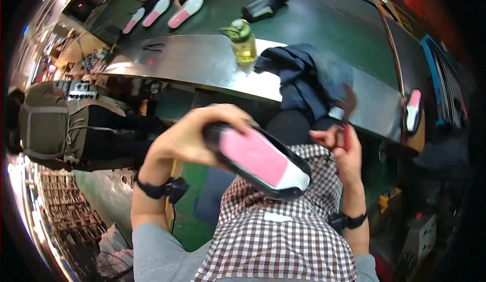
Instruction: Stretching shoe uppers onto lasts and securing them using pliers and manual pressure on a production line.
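Note:
My left hand (195,132) grips a black shoe (258,160) around one end, in front of my checked apron (283,241). The shoe's pink and white flat face is turned up toward me, with the black edge around it. My right hand (344,153) is closed around the red handle of a hammer (348,104), to the right of the shoe and apart from it. The hammer's head points up and away from me and is smeared by motion. Beyond it, a dark blue cloth (298,74) hangs over the near edge of the workbench.
The metal workbench (187,54) carries a green-lidded bottle (243,44), pliers (153,46), several pink-and-white shoes (186,12) and a dark shoe (266,6). Another shoe (413,110) lies at far right. A person with a backpack (48,125) is at left, near a woven rack (66,206).

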`<state>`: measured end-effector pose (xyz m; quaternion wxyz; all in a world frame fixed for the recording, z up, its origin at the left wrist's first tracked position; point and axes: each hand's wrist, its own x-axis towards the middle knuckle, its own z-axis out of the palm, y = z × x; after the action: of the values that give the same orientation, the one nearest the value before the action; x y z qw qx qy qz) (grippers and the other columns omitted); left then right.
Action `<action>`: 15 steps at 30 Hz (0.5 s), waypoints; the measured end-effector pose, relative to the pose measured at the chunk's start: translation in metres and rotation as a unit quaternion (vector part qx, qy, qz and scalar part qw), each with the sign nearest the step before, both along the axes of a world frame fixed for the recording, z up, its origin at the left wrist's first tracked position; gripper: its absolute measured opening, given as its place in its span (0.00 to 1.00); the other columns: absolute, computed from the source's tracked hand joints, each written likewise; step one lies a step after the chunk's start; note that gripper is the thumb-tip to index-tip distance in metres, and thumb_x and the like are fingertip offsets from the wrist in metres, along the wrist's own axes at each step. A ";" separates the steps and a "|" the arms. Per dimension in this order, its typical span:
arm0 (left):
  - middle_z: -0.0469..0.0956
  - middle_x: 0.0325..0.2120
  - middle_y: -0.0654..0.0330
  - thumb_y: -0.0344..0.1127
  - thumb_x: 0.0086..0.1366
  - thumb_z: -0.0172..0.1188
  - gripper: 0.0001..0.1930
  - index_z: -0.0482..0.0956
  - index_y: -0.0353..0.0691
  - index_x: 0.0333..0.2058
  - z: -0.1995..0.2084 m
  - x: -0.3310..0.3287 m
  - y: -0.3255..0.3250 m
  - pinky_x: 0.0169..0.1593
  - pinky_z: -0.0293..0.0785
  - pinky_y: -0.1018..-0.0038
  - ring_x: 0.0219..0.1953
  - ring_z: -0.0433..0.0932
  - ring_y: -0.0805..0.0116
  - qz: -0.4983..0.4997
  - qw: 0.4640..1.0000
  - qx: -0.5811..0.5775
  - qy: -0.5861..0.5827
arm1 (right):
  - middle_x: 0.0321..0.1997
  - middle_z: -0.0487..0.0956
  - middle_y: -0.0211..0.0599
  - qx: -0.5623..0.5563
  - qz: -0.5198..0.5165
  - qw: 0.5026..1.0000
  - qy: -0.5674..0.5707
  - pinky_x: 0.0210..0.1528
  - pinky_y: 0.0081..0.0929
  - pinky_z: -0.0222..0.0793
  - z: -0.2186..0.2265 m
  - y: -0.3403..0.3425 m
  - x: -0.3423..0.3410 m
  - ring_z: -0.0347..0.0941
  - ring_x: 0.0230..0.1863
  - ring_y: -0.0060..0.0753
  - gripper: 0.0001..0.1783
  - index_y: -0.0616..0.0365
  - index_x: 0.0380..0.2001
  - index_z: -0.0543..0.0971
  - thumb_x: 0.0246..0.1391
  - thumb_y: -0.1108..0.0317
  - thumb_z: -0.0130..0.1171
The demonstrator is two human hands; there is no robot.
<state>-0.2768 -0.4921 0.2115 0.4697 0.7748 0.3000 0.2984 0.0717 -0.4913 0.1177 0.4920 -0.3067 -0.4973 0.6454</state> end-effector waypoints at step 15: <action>0.68 0.58 0.57 0.39 0.57 0.68 0.37 0.64 0.41 0.65 -0.124 0.170 -0.002 0.65 0.59 0.72 0.61 0.65 0.68 0.136 0.984 -0.099 -0.050 | 0.28 0.74 0.33 -0.037 -0.258 0.929 -0.261 0.29 0.21 0.71 -0.031 -0.052 0.012 0.75 0.26 0.22 0.20 0.60 0.30 0.69 0.45 0.69 0.73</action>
<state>-0.1064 -0.4944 0.0871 0.5136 0.6604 0.4067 0.3670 0.0835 -0.5430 0.0868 0.4830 -0.6001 -0.4875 0.4110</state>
